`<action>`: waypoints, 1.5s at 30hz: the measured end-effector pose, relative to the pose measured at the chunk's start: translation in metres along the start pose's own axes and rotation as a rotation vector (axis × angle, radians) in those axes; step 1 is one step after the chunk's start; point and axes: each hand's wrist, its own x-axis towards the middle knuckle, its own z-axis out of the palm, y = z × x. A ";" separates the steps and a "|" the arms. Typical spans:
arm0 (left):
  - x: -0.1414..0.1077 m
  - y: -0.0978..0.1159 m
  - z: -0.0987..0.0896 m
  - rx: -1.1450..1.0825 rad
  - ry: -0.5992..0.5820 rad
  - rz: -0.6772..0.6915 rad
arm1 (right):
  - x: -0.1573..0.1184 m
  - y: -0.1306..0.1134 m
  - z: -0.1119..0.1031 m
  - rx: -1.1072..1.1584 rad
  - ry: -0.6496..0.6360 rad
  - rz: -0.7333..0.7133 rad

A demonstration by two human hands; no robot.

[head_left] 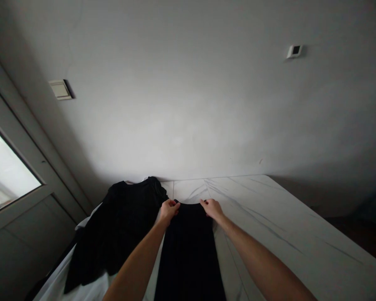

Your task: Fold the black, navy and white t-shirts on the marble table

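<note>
A long black garment lies lengthwise over the white marbled table, its lower end running out of the bottom of the view. My left hand pinches its far left corner between thumb and fingers. At the far right corner, my right hand pinches the same edge, which sags slightly between the two hands. Just left of my left hand lies a second black garment, spread out and somewhat rumpled, on top of white cloth.
Behind the table rises a grey wall with a light switch at left and a small white device at right. A door with a glass pane stands at the left.
</note>
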 end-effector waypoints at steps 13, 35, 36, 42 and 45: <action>-0.114 0.007 -0.150 0.015 -0.022 0.120 | -0.090 0.023 -0.060 0.678 -0.186 -0.039; 0.028 0.059 -0.387 0.726 0.460 0.256 | 0.031 -0.244 0.029 0.964 0.137 -0.335; 0.058 0.046 -0.384 0.741 0.466 0.203 | 0.060 -0.249 0.052 0.894 0.157 -0.309; 0.131 -0.038 -0.337 0.768 0.512 0.209 | 0.133 -0.256 0.140 0.522 0.220 -0.195; 0.095 -0.097 -0.305 0.842 0.264 0.420 | 0.096 -0.242 0.160 0.315 0.192 -0.636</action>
